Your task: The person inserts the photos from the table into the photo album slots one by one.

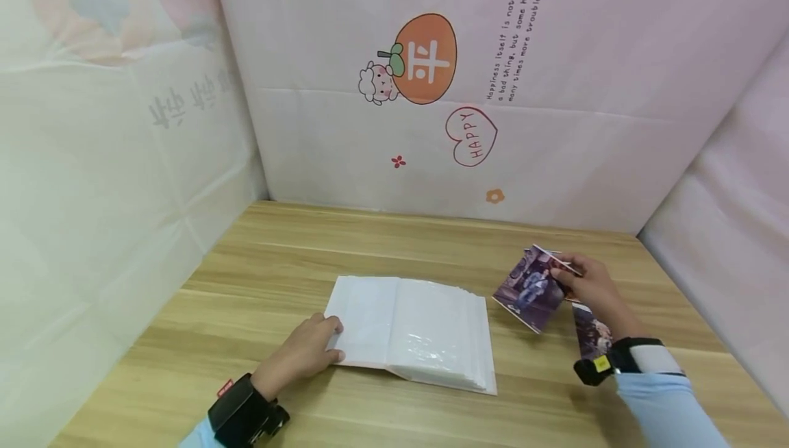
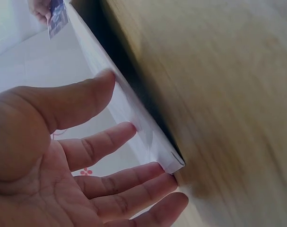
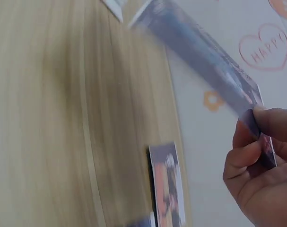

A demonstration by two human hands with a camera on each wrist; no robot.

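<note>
A photo album (image 1: 431,328) with clear plastic sleeves lies spread on the table, its pages blank white. My left hand (image 1: 311,345) rests at the album's left edge, thumb and fingers fairly straight, fingertips touching the cover's rim (image 2: 152,137). To the album's right, my right hand (image 1: 588,287) pinches a photo (image 1: 527,290) by one corner between thumb and fingers. The photo is tilted above the table, and its purple-toned picture shows in the head view. In the right wrist view the held photo (image 3: 204,61) appears nearly edge-on and blurred.
Another photo (image 1: 592,331) lies on the table beneath my right wrist. A photo with some thickness (image 3: 167,184) lies below the held one in the right wrist view. White printed cloth (image 1: 370,146) walls the wooden table (image 1: 203,338) at the back and both sides.
</note>
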